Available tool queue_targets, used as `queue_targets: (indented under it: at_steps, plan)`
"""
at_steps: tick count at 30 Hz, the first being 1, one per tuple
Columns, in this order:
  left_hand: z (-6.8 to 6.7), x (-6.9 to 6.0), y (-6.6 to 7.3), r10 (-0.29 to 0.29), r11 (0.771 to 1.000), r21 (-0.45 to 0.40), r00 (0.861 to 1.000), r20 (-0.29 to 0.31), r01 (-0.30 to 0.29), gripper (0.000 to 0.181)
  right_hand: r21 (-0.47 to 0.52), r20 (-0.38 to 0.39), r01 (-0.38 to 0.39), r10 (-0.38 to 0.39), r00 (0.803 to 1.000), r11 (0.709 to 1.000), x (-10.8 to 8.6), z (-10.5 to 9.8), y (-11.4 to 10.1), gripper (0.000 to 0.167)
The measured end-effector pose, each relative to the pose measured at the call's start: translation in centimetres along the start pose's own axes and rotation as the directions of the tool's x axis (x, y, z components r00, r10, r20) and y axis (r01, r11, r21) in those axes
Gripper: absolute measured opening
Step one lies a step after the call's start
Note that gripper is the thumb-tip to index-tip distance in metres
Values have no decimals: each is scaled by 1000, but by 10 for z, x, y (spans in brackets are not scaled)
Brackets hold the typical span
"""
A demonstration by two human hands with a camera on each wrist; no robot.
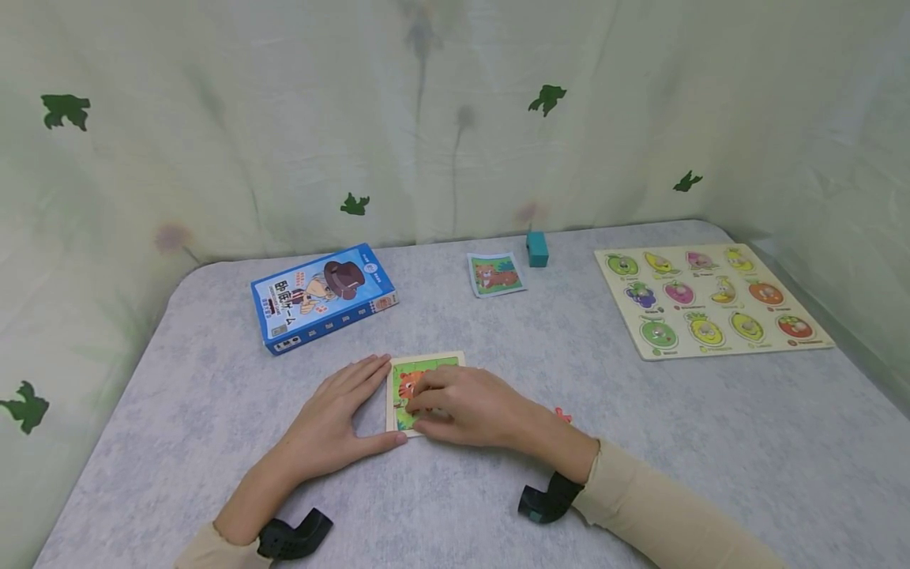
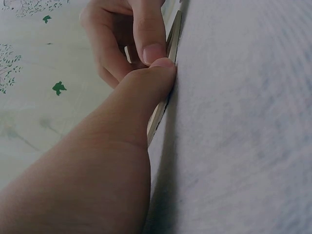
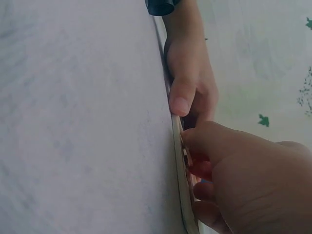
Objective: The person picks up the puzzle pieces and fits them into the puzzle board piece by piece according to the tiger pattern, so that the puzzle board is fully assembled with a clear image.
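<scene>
A small wooden jigsaw puzzle [image 1: 426,363] with a green and orange animal picture and a pale frame lies flat on the table. My left hand [image 1: 323,431] is spread along its left side, fingertips at the upper left corner and thumb [image 2: 163,66] at the lower left corner. Over the puzzle, my right hand [image 1: 465,407] has its fingers curled down and pinches a puzzle piece [image 3: 186,152] that sits slightly tilted above the board, mostly hidden by the fingers. A red piece [image 1: 562,415] peeks out behind the right forearm.
Beyond the left hand lies a blue game box [image 1: 323,296]. At the back are a picture card [image 1: 495,274] of a brown animal and a teal block [image 1: 537,250]. To the right lies a fruit puzzle board [image 1: 711,300]. A pale curtain [image 1: 455,118] stands behind the table.
</scene>
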State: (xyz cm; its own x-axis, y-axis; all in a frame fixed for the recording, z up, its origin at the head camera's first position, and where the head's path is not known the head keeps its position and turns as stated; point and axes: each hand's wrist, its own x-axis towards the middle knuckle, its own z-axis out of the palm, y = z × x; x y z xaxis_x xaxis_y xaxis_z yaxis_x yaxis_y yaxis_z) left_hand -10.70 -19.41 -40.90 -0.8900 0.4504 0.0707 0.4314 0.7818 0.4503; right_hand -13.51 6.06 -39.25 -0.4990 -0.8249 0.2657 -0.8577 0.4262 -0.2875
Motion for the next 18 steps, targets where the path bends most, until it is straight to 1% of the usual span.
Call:
queue_targets:
  at_steps: [14, 18]
  plan:
    - [0, 0, -1, 3, 1000, -1, 1000, -3, -3, 103, 13, -87, 62, -61, 994, 998, -1, 0, 0, 13]
    - [0, 0, -1, 2, 1000, -3, 1000, -3, -2, 103, 29, -101, 65, -62, 993, 997, 0, 1, -1, 13]
